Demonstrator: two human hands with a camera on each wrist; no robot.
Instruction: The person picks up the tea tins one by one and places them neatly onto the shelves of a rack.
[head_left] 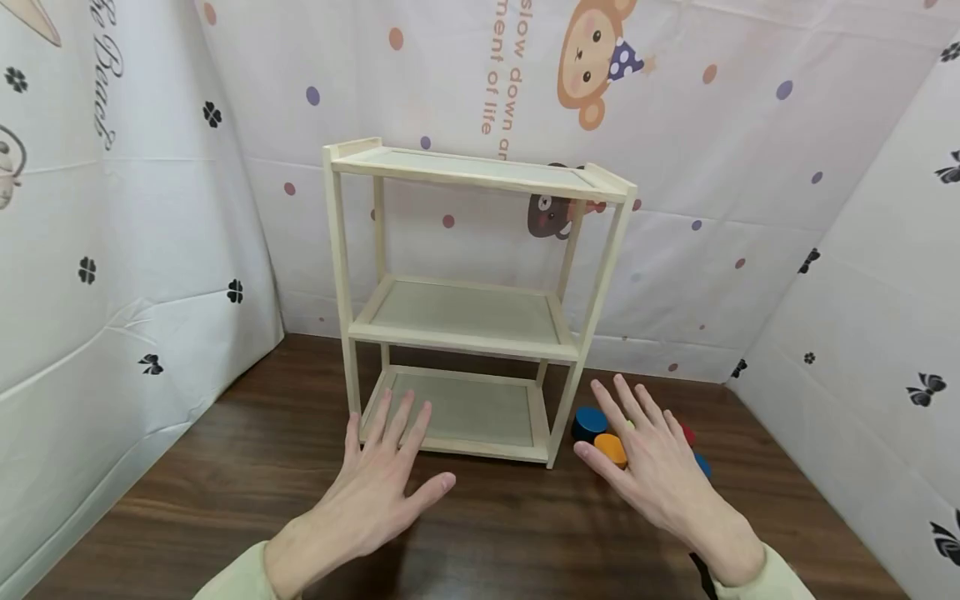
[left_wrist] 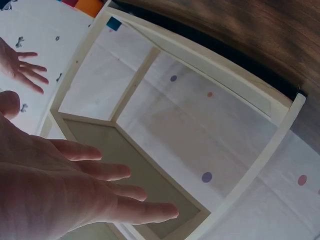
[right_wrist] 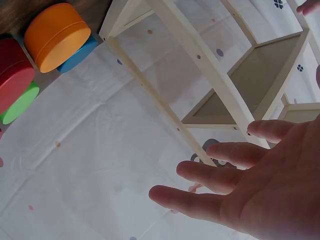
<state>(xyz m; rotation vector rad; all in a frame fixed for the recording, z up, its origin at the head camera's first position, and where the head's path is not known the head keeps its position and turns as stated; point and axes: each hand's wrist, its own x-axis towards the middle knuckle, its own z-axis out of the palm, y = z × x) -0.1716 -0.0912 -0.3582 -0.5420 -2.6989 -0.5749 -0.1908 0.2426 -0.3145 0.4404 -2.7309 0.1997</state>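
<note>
A pale wooden three-tier shelf (head_left: 465,340) stands upright on the brown table, its panels bare. My left hand (head_left: 375,479) hovers, fingers spread, before the shelf's lower left; it holds nothing. To the right of the shelf, my right hand (head_left: 656,462) is likewise spread and holds nothing. It partly covers a cluster of short round cylinders: blue (head_left: 590,423), orange (head_left: 611,451), red (head_left: 687,433), and a second blue one (head_left: 702,465). A green cylinder (right_wrist: 21,104) shows beside the red one in the right wrist view. Whether either hand touches anything is unclear.
Dark wood-grain tabletop (head_left: 495,533) extends in front of the shelf. White printed cloth (head_left: 450,92) hangs behind it, with more cloth along the left (head_left: 150,250) and right sides. A dark strap-like thing (head_left: 703,575) lies by the right wrist.
</note>
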